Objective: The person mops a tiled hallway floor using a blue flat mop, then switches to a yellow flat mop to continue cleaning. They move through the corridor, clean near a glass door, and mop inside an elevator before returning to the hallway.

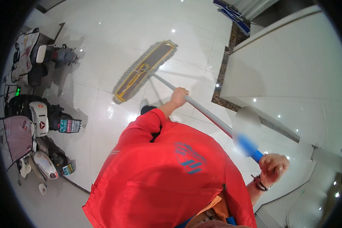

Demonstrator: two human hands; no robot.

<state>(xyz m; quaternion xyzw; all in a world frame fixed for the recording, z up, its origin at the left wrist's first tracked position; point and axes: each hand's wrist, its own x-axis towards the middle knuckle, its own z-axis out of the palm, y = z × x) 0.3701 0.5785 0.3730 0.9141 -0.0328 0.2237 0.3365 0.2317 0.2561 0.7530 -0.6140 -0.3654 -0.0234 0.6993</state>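
Observation:
A wide flat dust mop (156, 58) with a grey fringe, a brown top and yellow edging lies on the tiled floor ahead of me. Its grey handle (208, 112) slants from the mop head down to the right, across the front of my red jacket (159, 165). Partway along the handle, my left hand (179, 97) is wrapped around the pole. My right hand (273, 168), with bracelets at the wrist, curls over the end of the blue grip (257, 156). A blurred patch hides part of the upper handle.
Several parked scooters (41, 119) line the left side. To the right, a pale wall or counter (273, 68) has a dark stone skirting (221, 77). Blue folded items (236, 20) lie at the upper right. The glossy white tiles (131, 25) reflect lights.

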